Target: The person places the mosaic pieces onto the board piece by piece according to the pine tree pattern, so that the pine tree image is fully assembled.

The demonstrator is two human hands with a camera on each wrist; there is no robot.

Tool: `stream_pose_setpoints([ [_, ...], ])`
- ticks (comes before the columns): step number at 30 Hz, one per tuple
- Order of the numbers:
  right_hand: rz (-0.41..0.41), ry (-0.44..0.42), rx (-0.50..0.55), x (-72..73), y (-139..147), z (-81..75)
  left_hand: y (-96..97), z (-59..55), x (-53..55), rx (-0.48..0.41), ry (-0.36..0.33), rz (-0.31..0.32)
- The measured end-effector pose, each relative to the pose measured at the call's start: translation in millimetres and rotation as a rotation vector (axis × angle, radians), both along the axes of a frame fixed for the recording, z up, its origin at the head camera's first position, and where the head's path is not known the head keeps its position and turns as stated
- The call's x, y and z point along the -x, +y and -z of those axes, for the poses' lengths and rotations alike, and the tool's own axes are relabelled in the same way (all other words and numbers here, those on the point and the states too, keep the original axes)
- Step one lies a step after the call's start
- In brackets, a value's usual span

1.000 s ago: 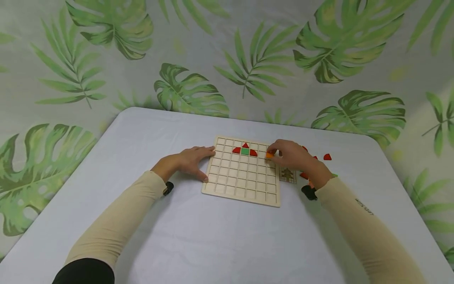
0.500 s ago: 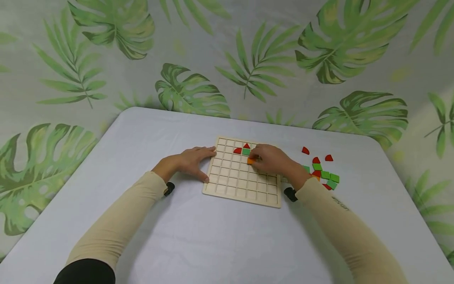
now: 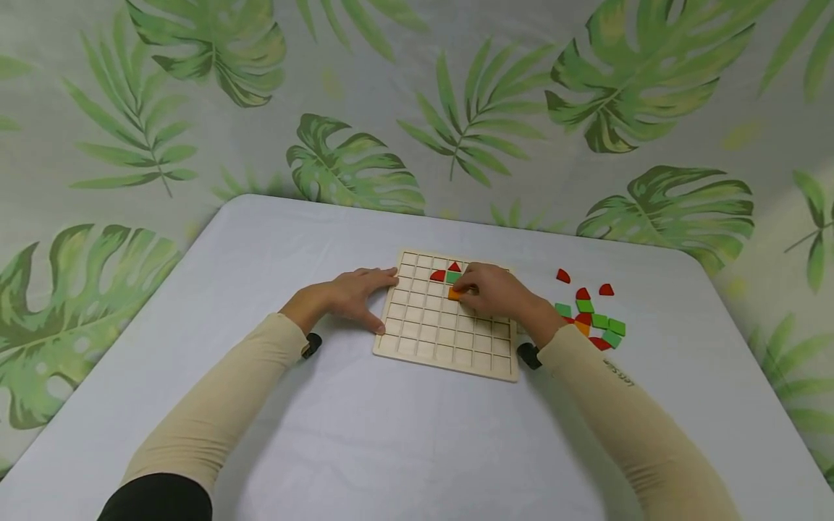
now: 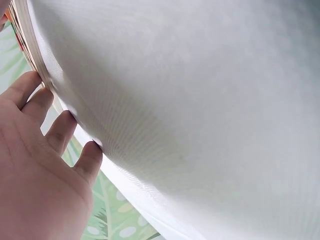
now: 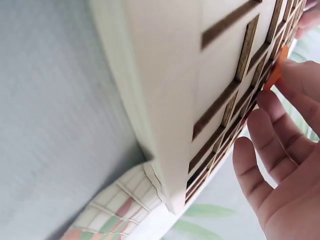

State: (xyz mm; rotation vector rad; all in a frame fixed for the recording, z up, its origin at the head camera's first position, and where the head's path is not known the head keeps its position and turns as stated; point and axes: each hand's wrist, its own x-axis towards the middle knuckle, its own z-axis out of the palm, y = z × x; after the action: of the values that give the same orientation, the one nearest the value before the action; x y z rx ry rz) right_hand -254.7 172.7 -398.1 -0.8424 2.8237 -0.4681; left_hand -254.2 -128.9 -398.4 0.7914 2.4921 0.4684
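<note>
A wooden grid board [image 3: 417, 340] lies on the white table. On its upper rows sit a red triangle [image 3: 455, 267], a green square tile [image 3: 452, 277] and a red quarter-circle tile [image 3: 438, 276]. My right hand [image 3: 495, 291] pinches an orange square tile [image 3: 454, 294] just below the green one; in the right wrist view this orange tile [image 5: 276, 69] stands tilted at the grid, between thumb and fingers. With fingers spread, my left hand [image 3: 352, 295] rests along the board's left edge. In the left wrist view its fingertips [image 4: 34, 77] touch the side of the board.
Several loose red, green and orange tiles [image 3: 599, 321] lie on the table [image 3: 417, 441] right of the board, partly behind the right forearm. A printed pattern card [image 5: 117, 212] sits by the board's edge in the right wrist view. A leaf-patterned cloth [image 3: 352, 163] hangs behind.
My right hand has carried the orange tile leftward from the board's right side to below the green tile. It now hides the right red quarter-circle and the pattern card. The left hand stays put.
</note>
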Motion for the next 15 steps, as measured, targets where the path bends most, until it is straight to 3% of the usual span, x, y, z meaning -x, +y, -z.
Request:
stream_pose_setpoints([
  [8,0.044,-0.013,0.026,0.4,-2.2,0.6,-1.1,0.8,0.7,-0.008,0.008,-0.001],
  [15,0.034,-0.006,0.025,-1.0,-3.5,-1.0,-1.4,3.3,2.1,-0.007,0.001,-0.006],
])
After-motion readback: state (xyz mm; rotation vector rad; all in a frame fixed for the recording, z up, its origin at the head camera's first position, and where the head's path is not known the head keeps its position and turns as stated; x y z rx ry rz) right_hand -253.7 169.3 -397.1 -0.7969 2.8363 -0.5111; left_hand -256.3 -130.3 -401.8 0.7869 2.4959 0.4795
